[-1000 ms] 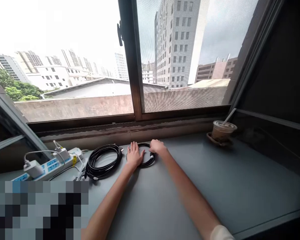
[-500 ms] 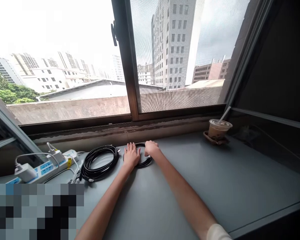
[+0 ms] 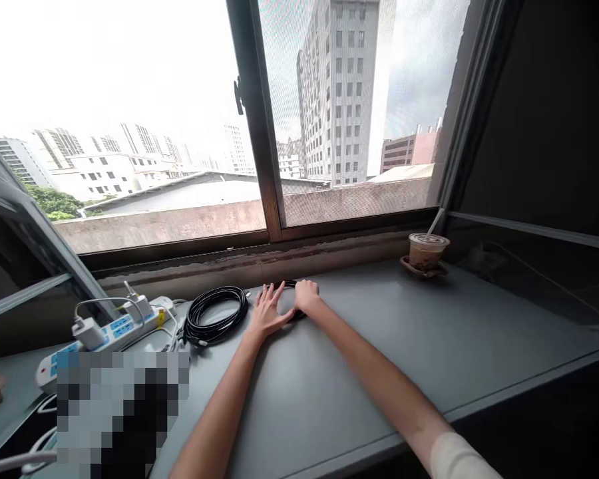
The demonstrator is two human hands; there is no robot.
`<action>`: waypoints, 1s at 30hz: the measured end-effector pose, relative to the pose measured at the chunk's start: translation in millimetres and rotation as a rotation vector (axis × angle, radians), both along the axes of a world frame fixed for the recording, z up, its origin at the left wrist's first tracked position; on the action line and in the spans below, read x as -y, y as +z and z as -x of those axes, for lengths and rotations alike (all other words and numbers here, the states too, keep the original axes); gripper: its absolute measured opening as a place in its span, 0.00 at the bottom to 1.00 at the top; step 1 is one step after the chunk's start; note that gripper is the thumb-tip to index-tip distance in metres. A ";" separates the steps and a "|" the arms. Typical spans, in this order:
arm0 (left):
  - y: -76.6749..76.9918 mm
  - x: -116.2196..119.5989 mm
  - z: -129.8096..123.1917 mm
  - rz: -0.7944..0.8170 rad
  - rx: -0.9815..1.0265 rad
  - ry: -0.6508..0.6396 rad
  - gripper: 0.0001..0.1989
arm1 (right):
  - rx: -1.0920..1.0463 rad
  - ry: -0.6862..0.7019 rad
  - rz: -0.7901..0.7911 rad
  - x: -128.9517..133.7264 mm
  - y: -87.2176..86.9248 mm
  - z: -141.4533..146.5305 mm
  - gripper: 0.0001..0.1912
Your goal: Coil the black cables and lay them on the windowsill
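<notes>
A small coil of black cable (image 3: 290, 284) lies on the grey tabletop, partly covered by both hands. My left hand (image 3: 267, 311) rests over its left side with the fingers spread. On its right side, my right hand (image 3: 307, 295) is closed with the fingers curled round the cable. A larger black cable coil (image 3: 216, 315) lies flat just left of my left hand, with light connector ends showing at its edge.
A white power strip (image 3: 120, 325) with plugged-in chargers and white cords is at the left. A lidded drink cup (image 3: 428, 250) with a straw stands on a brown holder at the back right. The window frame (image 3: 274, 234) rises behind the table.
The view has shifted, showing more of the table's left side and front edge. My left hand's fingers and thumb have spread wider over the small coil. My right hand stays closed at its right side.
</notes>
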State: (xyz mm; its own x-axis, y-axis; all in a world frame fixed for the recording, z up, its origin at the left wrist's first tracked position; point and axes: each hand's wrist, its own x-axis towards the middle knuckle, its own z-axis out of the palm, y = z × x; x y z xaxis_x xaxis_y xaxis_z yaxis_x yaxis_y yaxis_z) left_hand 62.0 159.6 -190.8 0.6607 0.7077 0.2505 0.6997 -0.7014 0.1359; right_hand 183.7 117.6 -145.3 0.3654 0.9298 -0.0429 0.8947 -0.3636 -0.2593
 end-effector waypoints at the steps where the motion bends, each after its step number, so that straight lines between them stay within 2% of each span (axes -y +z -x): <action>1: -1.3 0.9 2.8 0.006 0.001 0.002 0.42 | 0.013 -0.004 -0.004 1.7 -2.4 1.3 0.16; 6: -4.5 5.8 6.9 0.034 0.029 0.033 0.57 | 0.048 0.014 -0.061 10.3 -16.3 1.3 0.18; 9: -4.1 8.2 6.9 0.061 0.046 0.059 0.56 | 0.028 0.053 -0.089 13.1 -18.5 -4.7 0.18; 16: -5.2 8.3 7.5 0.125 0.074 0.102 0.57 | -0.041 0.096 -0.105 15.8 -11.0 -28.4 0.16; 22: -9.6 6.5 10.4 0.123 0.105 0.098 0.57 | -0.113 0.140 -0.167 20.3 -27.2 -35.7 0.16; 24: -9.3 6.0 12.3 0.094 0.130 0.093 0.52 | -0.131 0.125 -0.223 19.5 -32.8 -35.8 0.17; 28: -0.4 5.1 16.9 -0.043 0.242 0.143 0.28 | -0.134 0.025 -0.317 15.4 -42.0 -39.9 0.18; 30: 7.6 4.7 21.0 -0.128 0.310 0.189 0.24 | -0.127 -0.040 -0.339 13.3 -45.8 -43.5 0.18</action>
